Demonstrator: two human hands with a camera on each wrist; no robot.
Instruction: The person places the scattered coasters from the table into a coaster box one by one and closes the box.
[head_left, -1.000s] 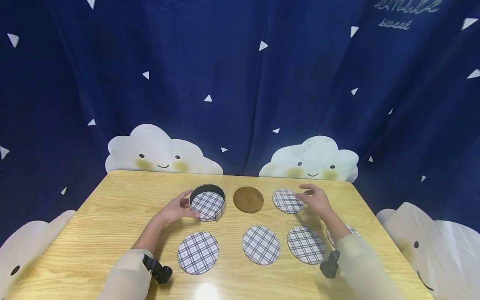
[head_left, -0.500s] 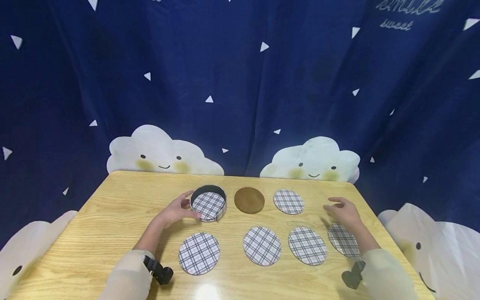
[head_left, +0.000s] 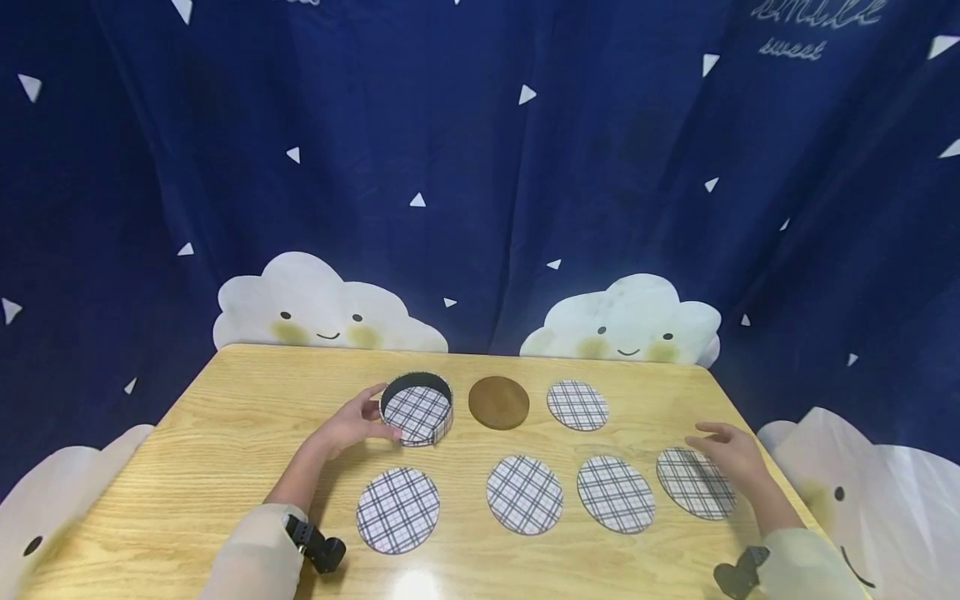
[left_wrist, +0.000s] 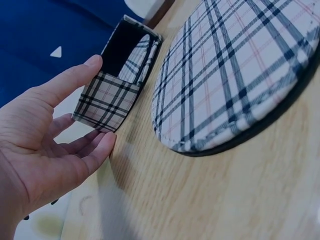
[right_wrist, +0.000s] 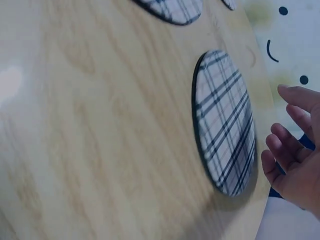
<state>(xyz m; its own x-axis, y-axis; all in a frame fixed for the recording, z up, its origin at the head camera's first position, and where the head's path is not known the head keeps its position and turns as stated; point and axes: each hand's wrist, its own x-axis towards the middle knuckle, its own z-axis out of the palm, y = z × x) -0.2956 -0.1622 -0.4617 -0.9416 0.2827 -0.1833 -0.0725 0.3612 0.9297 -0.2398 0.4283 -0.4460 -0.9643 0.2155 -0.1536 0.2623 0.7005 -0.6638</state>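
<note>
Reaching forward over the pale wood-grain table [head_left: 195, 467], the left hand [head_left: 352, 425] is curling its thumb and fingers around the left side of a round, open-topped, white-and-black plaid holder with a dark inner wall [head_left: 444, 427]. This holder is standing upright near the table's far edge and is showing a round plaid surface inside; whether it is a loose disc or the floor cannot be told. Nearer the person, a flat, round, black-edged plaid coaster [head_left: 398, 511] is lying apart from the holder. Just right of the holder, a flat, round brown disc [head_left: 498, 403] is resting. Farther right, a second coaster [head_left: 524, 495], third coaster [head_left: 577, 405], fourth coaster [head_left: 616, 494] and fifth coaster [head_left: 690, 483] are lying separately, the third in the far row. Beside the fifth, the right hand [head_left: 735, 461] is hovering, fingers spread and loosely bent.
</note>
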